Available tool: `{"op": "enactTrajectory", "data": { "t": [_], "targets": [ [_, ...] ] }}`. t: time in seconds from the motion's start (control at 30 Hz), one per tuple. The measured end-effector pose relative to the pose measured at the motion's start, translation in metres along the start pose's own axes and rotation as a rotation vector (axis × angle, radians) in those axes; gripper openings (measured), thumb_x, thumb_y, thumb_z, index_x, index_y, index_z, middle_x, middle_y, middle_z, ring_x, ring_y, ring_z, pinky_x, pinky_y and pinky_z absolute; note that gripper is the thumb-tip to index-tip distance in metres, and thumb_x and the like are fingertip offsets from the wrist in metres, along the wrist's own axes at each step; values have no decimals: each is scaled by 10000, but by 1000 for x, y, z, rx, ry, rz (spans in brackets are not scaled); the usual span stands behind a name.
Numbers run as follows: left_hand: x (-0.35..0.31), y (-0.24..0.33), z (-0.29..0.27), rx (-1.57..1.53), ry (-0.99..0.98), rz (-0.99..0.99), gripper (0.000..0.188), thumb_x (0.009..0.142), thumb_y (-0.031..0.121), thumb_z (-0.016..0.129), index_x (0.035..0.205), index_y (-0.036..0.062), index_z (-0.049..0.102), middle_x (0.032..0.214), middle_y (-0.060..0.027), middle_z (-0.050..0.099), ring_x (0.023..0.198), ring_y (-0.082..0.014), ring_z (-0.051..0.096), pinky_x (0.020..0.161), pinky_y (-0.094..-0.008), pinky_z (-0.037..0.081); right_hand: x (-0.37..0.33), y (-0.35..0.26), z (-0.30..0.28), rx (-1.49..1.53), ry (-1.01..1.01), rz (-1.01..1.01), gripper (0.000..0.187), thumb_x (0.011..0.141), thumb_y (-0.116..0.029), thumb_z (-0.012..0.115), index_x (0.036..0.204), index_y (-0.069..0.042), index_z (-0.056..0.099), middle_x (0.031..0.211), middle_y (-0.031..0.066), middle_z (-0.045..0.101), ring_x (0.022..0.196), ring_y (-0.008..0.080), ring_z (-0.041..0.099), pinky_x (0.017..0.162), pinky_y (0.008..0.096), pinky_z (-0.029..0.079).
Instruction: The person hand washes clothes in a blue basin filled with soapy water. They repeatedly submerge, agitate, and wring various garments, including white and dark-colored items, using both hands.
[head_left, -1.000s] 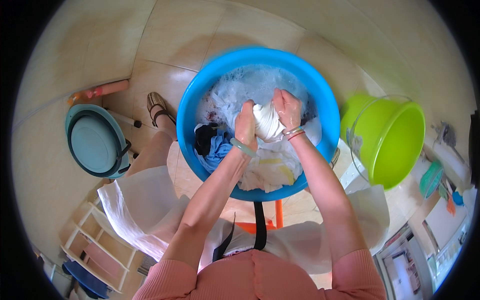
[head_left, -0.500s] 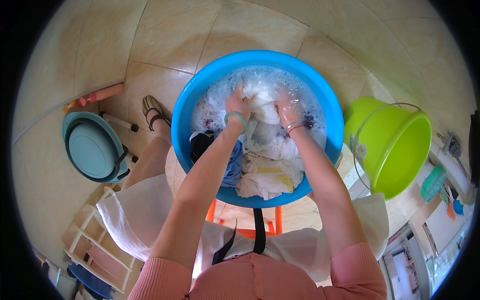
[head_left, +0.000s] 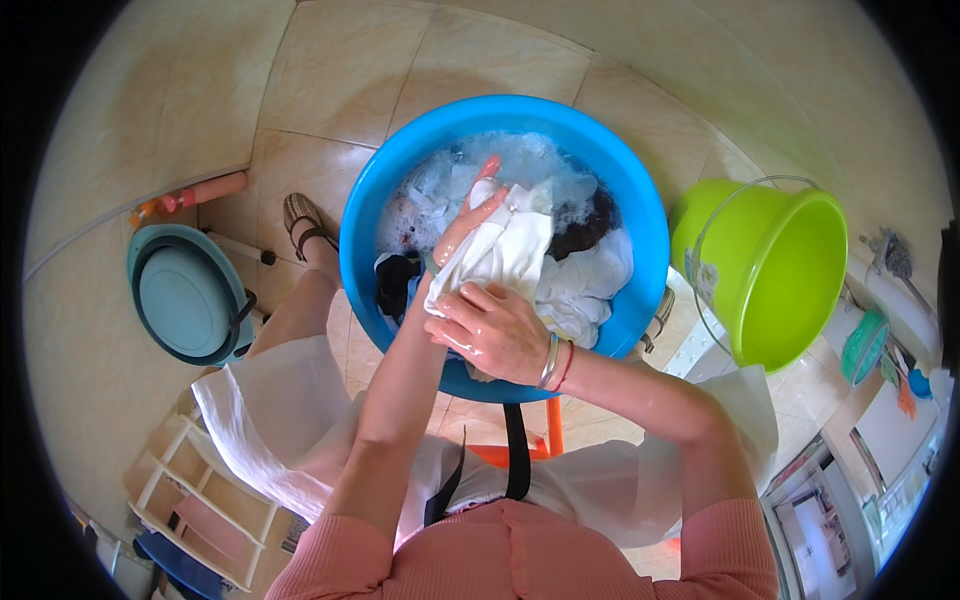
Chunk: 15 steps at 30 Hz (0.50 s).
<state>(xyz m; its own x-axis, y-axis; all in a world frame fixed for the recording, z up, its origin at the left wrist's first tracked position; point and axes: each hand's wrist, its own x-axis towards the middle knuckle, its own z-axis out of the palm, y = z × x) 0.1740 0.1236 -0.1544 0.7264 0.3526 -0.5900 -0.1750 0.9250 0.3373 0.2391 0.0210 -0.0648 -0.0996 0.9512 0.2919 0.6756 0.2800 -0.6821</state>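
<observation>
A wet white garment (head_left: 505, 245) is lifted over the soapy water in the round blue basin (head_left: 655, 250). My left hand (head_left: 465, 222) holds the cloth along its palm, a finger stretched upward beyond it. Across my left wrist lies my right hand (head_left: 500, 335), its curled fingers gripping the garment's lower end. Foam lies over the water around white clothes (head_left: 590, 275). Beside these, a dark piece (head_left: 585, 232) is half under the suds. A black cloth (head_left: 396, 283) sits at the basin's left side. My forearms cover part of the near clothes.
A lime-green bucket (head_left: 795, 280) with a wire handle lies tilted at the right. Blue-grey folding basins (head_left: 185, 300) stand at the left, close to a pink bottle (head_left: 215, 189). A cream rack (head_left: 200, 490) is at the lower left. An orange stool (head_left: 553, 425) shows below the basin.
Both hands have come up out of the water with the white garment. My right hand has crossed left and nearer, onto my left wrist. Submerged clothes have shifted, showing more of the dark piece.
</observation>
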Motion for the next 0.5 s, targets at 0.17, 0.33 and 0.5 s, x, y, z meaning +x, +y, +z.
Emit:
{"op": "enactTrajectory", "data": {
  "t": [0.17, 0.33, 0.5],
  "targets": [
    [-14, -11, 14, -277, -84, -41, 499, 880, 391, 637, 1163, 162, 295, 1045, -87, 445, 904, -225, 507, 755, -355, 454, 22, -13, -5, -35, 99, 75, 162, 735, -272, 696, 827, -166, 616, 911, -10, 514, 844, 160, 522, 583, 263, 472],
    [-6, -12, 12, -455, -140, -121, 329, 901, 434, 593, 949, 147, 439, 823, -46, 494, 732, -185, 517, 642, -334, 454, 31, -4, 1, 25, 264, 116, 213, 645, -195, 783, 646, -119, 584, 702, 3, 503, 610, 154, 556, 477, 287, 449],
    [-3, -2, 25, -416, 177, -69, 434, 912, 493, 554, 642, 153, 536, 526, 26, 491, 492, -120, 498, 477, -307, 435, 30, 21, 7, 141, 348, 249, 139, 731, -114, 697, 661, -87, 579, 696, 62, 541, 585, 235, 582, 516, 351, 469]
  ]
}}
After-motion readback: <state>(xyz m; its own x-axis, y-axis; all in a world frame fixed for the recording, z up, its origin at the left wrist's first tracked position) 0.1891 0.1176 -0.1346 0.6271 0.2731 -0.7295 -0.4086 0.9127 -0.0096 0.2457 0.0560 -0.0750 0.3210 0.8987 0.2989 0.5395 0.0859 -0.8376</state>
